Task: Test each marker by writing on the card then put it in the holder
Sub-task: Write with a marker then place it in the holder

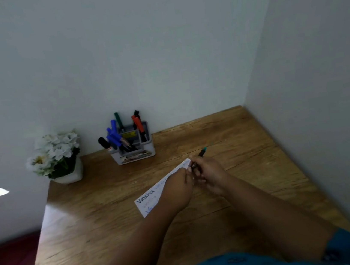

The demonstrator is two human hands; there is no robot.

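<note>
Wooden desk (pixel 92 222), corner nook: right hand (pixel 209 175) pinches a teal-tipped marker (pixel 201 152) over the card (pixel 147 200), left hand (pixel 177 190) curled at its cap end. Light, stiff, slick barrel, best gripped mid-body. Holder (pixel 135 154) waits beyond.

Dim, soft indoor light, a bright patch at far left, pale sheen on the desk (pixel 73 216), wide-angle bending, slight blur.

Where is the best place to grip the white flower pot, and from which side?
Grip the white flower pot low on its bare wall, coming from the front right: the flowers spread over its top and the wall stands close behind it.
</note>
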